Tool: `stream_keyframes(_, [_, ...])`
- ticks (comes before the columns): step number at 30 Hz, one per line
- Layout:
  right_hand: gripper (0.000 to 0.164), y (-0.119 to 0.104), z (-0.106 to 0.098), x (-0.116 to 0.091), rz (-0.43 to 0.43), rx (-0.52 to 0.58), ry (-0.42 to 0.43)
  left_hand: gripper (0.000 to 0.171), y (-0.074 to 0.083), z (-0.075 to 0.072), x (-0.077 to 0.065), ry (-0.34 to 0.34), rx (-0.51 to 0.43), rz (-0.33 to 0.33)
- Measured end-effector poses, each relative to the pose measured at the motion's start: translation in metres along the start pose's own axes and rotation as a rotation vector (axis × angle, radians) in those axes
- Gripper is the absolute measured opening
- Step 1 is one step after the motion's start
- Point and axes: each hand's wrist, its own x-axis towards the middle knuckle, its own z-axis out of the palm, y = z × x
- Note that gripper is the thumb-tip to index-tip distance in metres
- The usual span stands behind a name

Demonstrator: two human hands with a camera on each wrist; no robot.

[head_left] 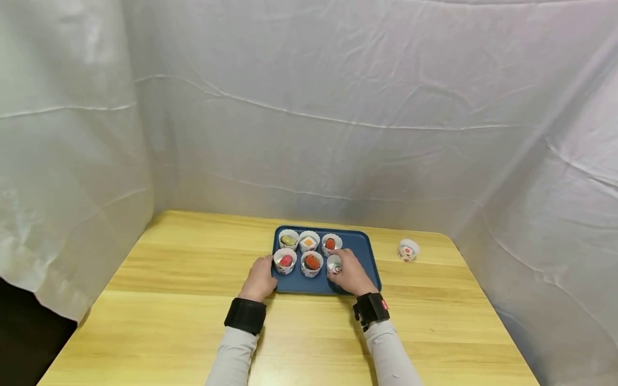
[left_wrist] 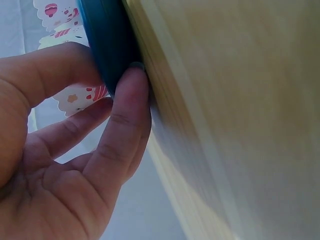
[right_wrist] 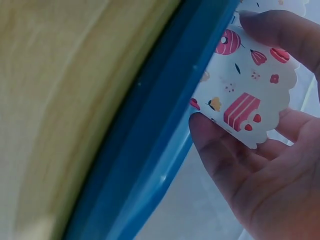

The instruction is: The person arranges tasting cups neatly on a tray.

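A dark blue tray lies on the wooden table. My left hand grips its left rim; the left wrist view shows the fingertips pressed against the tray's edge. At the front row's right end, my right hand holds a white paper baking cup printed with cakes and flowers, thumb and fingers on opposite sides. Beside it stand a cup with an orange-red piece and a cup with a pink piece. Behind are cups holding a yellow-green piece, a white-and-orange piece and a red piece.
Another printed paper cup with a red-and-white piece inside stands on the table, right of the tray. Pale cloth hangs behind the table and along both sides.
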Motion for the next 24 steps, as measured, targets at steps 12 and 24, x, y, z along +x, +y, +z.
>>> stream_keyframes(12, [0.069, 0.008, -0.006, -0.006, -0.01, 0.043, -0.005, 0.052, 0.001, 0.003, -0.001, -0.009, 0.0, -0.013])
stream_keyframes(24, [0.084, 0.027, -0.027, -0.022, 0.033, 0.042, 0.013, 0.05, 0.0, 0.0, 0.002, -0.007, 0.016, 0.013])
